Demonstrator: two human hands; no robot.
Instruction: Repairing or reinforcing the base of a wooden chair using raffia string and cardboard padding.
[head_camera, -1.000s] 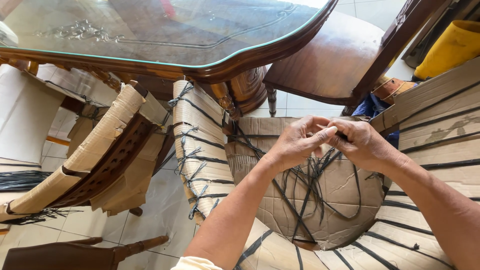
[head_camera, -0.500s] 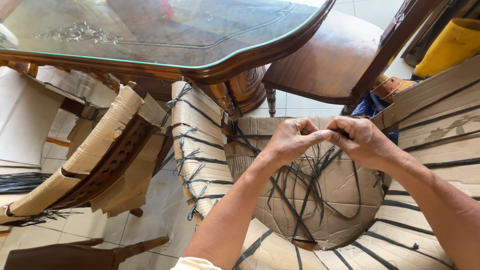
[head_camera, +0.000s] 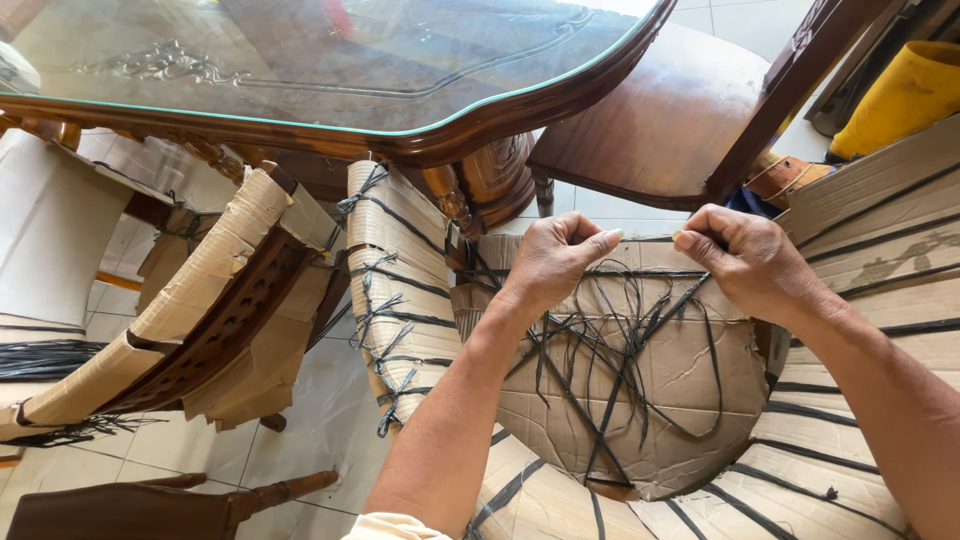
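Cardboard (head_camera: 650, 400), creased and brown, wraps a rounded chair seat under crossed black strapping (head_camera: 610, 350). At twelve o'clock, left hand (head_camera: 555, 262) and right hand (head_camera: 745, 258) pinch one taut strand, fingers closed.

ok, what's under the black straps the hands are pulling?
Brown cardboard shaped over a rounded chair seat. The black straps cross it; left hand and right hand pinch them. The seat itself is covered, not visible.

Both forearms were bare from elbow to wrist, with no watch, bracelet or glove on them. The left hand (head_camera: 553, 262) and the right hand (head_camera: 752, 262) wore no rings that showed, and the fingernails were short. A pale cream fabric sleeve edge (head_camera: 393, 526) showed at the left elbow, along the bottom edge.
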